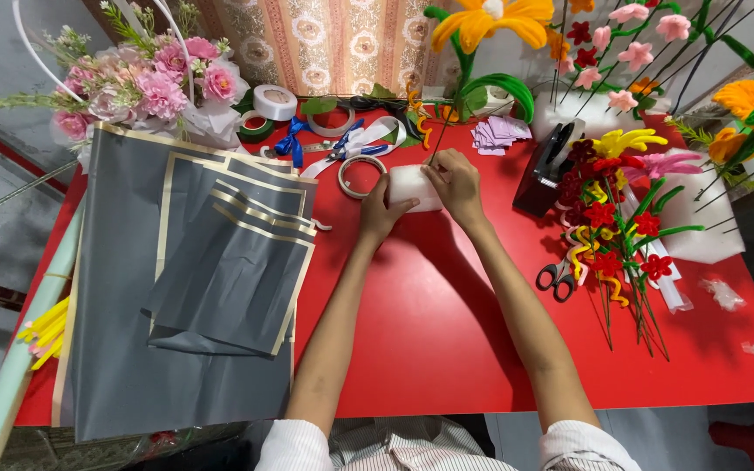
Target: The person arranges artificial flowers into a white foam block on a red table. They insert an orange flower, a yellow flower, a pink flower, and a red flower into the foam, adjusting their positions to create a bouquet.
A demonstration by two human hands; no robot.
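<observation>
A white foam block [412,187] lies on the red table [429,331] near its far middle. My left hand [380,209] grips the block's left side. My right hand [455,179] rests on its right end, fingers pinched on a thin green stem [443,131] that rises from the block up to a large orange-yellow handmade flower [492,22]. A roll of clear tape [359,174] lies just left of the block.
Grey wrapping sheets with gold edges [211,262] cover the table's left side. A pink bouquet [146,83] stands far left. Ribbon rolls [275,101] and blue-handled scissors [351,148] lie behind. A black tape dispenser [551,166], red and yellow handmade flowers [608,227] and black scissors [556,279] sit right.
</observation>
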